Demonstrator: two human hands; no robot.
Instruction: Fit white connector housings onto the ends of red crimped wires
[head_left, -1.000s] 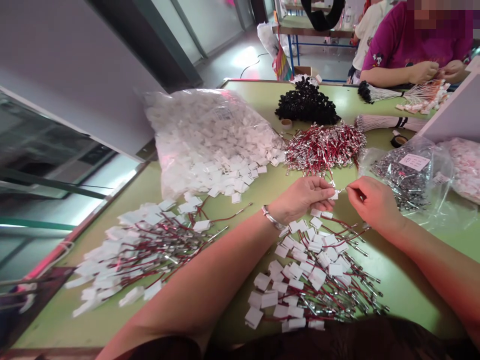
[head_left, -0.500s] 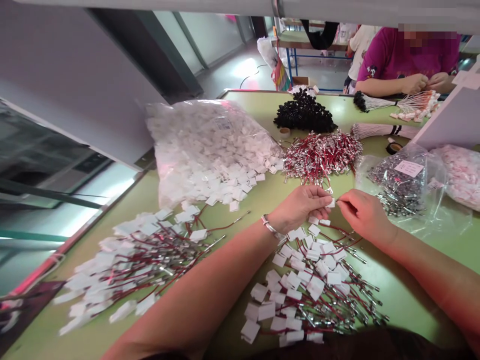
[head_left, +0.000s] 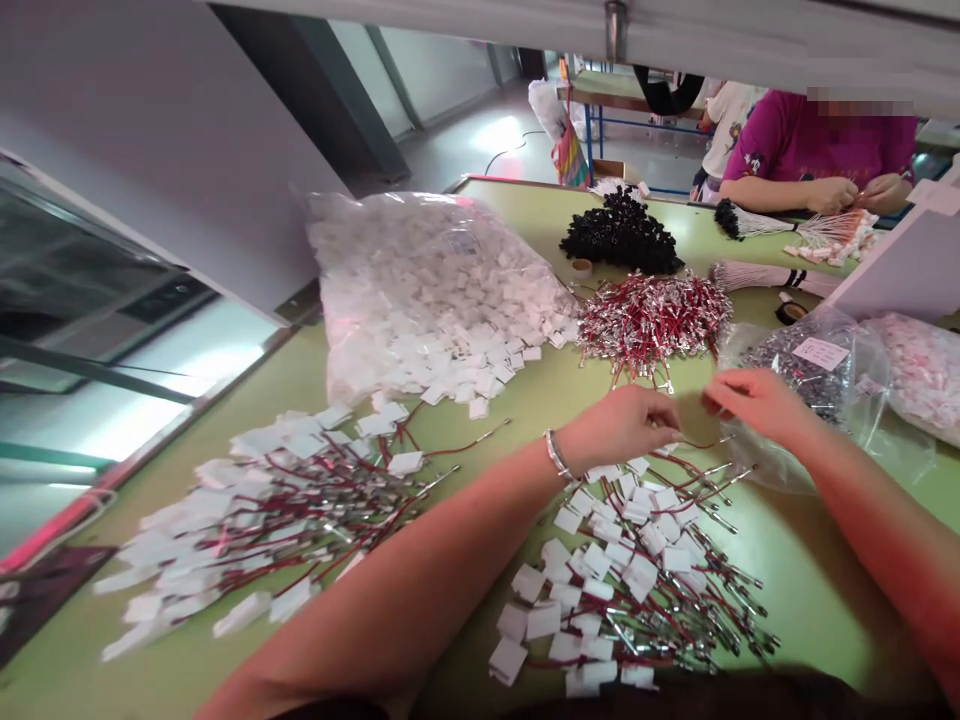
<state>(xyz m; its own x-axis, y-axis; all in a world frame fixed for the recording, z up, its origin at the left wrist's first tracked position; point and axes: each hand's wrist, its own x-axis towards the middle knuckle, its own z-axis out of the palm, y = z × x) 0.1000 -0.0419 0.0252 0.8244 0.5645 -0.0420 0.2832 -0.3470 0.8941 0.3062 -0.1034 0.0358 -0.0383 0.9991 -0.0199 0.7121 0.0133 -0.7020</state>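
Note:
My left hand (head_left: pixel 621 428) hovers palm down over the near pile of red wires with white tags (head_left: pixel 630 570), its fingers curled around something small I cannot make out. My right hand (head_left: pixel 754 402) is just to its right, fingertips pinched together near the left hand, above the edge of a clear bag. A thin red wire (head_left: pixel 694 445) runs below and between the two hands. A metal bracelet sits on my left wrist (head_left: pixel 555 455).
A big bag of white tags (head_left: pixel 427 290) lies left of centre. Another tagged-wire pile (head_left: pixel 277 500) is at the left. Bare red wires (head_left: pixel 652 315), black parts (head_left: pixel 619 235) and a bag of metal terminals (head_left: pixel 814 365) lie behind. A person in a magenta shirt (head_left: pixel 817 150) works at the far right.
Both hands have dropped lower toward the near pile and drifted slightly apart. The white tag seen at my left fingertips earlier no longer shows. The view has tilted slightly.

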